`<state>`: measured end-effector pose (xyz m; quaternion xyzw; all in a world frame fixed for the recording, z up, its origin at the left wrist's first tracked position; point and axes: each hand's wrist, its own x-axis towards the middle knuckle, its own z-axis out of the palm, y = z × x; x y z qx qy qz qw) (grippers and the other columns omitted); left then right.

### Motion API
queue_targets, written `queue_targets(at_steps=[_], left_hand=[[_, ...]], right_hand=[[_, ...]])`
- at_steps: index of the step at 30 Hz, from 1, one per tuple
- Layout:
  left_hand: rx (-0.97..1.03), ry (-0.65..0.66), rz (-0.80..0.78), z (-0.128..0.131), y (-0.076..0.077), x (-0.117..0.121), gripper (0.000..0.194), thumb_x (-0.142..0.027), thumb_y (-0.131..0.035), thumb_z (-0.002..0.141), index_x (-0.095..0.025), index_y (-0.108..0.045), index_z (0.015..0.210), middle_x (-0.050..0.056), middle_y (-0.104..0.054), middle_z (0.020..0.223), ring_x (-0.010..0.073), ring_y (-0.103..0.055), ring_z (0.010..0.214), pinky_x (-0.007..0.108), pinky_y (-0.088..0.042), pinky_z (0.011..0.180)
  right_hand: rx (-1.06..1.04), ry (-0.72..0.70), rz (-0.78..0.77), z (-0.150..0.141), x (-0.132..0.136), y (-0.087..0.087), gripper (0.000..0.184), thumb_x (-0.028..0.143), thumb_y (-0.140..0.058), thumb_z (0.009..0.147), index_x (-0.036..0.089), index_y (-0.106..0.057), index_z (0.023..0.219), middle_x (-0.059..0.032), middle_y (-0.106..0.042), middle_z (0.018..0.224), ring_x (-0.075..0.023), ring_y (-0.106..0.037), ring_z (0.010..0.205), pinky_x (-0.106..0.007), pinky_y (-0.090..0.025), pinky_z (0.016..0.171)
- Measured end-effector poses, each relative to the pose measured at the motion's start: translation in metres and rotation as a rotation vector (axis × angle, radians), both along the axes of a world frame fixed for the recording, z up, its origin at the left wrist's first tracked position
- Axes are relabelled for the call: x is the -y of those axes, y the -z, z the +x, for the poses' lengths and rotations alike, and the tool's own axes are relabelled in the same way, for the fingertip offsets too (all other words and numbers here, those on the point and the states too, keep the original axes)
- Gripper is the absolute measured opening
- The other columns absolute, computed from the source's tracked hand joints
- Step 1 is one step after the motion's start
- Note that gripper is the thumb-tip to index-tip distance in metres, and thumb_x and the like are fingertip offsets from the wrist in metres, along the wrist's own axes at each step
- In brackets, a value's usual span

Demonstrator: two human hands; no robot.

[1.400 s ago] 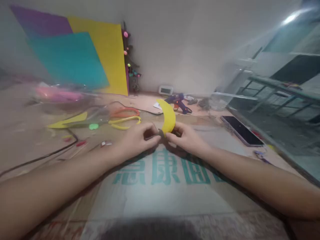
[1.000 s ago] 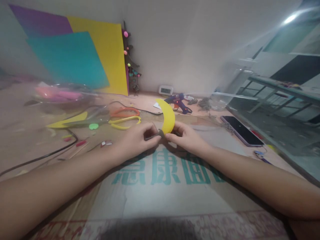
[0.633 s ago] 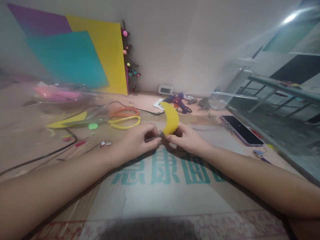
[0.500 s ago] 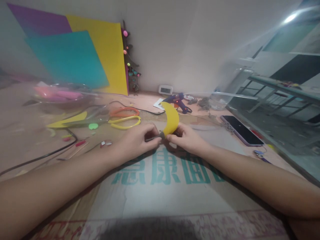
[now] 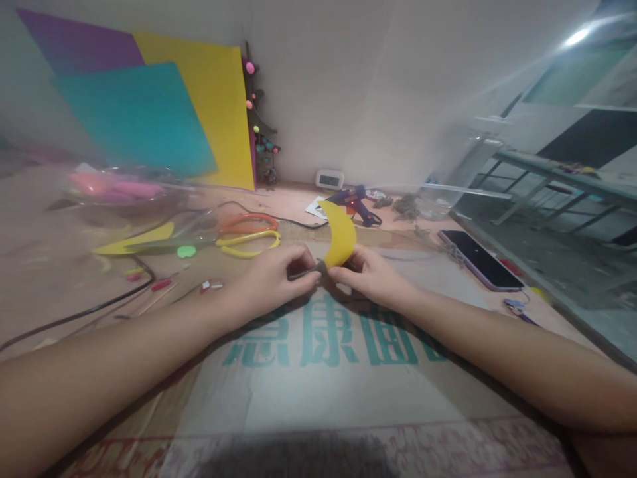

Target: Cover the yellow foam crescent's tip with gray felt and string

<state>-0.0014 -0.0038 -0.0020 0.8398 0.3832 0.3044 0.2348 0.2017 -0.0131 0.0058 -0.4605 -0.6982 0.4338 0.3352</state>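
Observation:
A yellow paper crescent moon (image 5: 342,232) stands upright in front of me, its lower end pinched by my right hand (image 5: 371,275). From the left, my left hand (image 5: 279,275) closes thumb and fingers on a thin dark stem (image 5: 303,273). That stem reaches the base of the crescent, where a small dark bit shows between the two hands. How stem and crescent join is hidden by the fingers. Both hands are just above the printed sheet (image 5: 318,398) with green characters.
Scissors (image 5: 249,244) with orange and yellow handles lie left, by a yellow paper scrap (image 5: 144,239) and a green piece (image 5: 186,251). Behind are a glue gun (image 5: 354,202) and a small clock (image 5: 329,179). At right lies a phone (image 5: 480,260). Coloured sheets (image 5: 134,119) lean on the wall.
Almost nothing differs. The crescent and the fingers at its base have shifted very slightly; both hands keep their grip.

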Motion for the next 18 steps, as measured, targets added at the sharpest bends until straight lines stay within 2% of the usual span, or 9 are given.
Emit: queue_targets(at_steps=[6,11,18], left_hand=[[-0.004,0.016,0.010,-0.0005,0.0016,0.0001,0.013,-0.030,-0.058,0.083,-0.018,-0.059,0.079,-0.001,-0.062,0.073,0.0135,-0.055,0.066,0.025,-0.039,0.059],[-0.012,0.001,0.004,-0.0002,-0.0009,0.0009,0.012,-0.030,-0.057,0.083,-0.018,-0.060,0.078,-0.001,-0.064,0.073,0.0142,-0.056,0.067,0.025,-0.040,0.060],[0.033,-0.073,-0.020,0.0005,-0.0016,-0.0032,0.016,-0.031,-0.058,0.082,-0.018,-0.060,0.074,-0.001,-0.063,0.071,0.0145,-0.055,0.067,0.026,-0.040,0.060]], right_hand=[[0.032,-0.011,0.007,0.0027,0.0010,0.0012,0.008,0.019,-0.057,0.073,0.018,-0.056,0.080,0.0019,-0.060,0.065,-0.0116,-0.054,0.058,-0.022,-0.043,0.053],[-0.003,0.010,-0.018,0.0007,0.0004,0.0002,0.009,0.014,-0.055,0.069,0.019,-0.055,0.076,0.0019,-0.060,0.064,-0.0114,-0.054,0.057,-0.022,-0.042,0.051],[-0.117,-0.059,-0.026,0.0000,-0.0021,0.0023,0.014,0.016,-0.058,0.073,0.018,-0.058,0.087,0.0008,-0.064,0.073,-0.0118,-0.057,0.063,-0.023,-0.045,0.057]])
